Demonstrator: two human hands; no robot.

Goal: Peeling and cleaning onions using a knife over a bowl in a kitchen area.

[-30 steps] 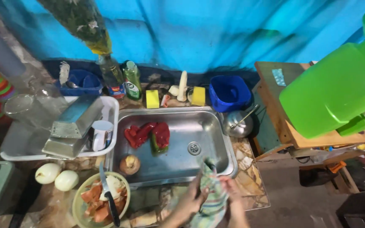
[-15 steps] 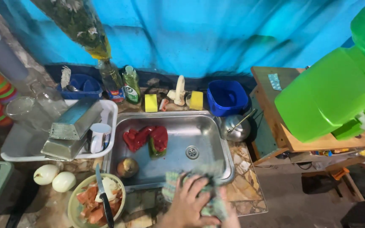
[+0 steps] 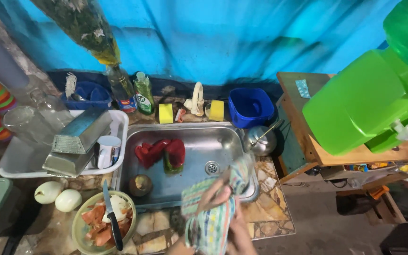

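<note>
Head view: your left hand (image 3: 211,198) and right hand (image 3: 239,231) both clutch a striped cloth (image 3: 213,222), fingers pressed into it, at the near edge of the steel sink (image 3: 194,141), red peppers (image 3: 159,152) inside.

Bright blue-tinted daylight, glare on the sink (image 3: 223,141), motion-blurred hands, wide-angle edge distortion.

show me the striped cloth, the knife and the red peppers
striped cloth (image 3: 212,225), head view, middle of the bunched fabric
knife (image 3: 115,230), head view, black handle
red peppers (image 3: 159,152), head view, middle of the pile
</note>
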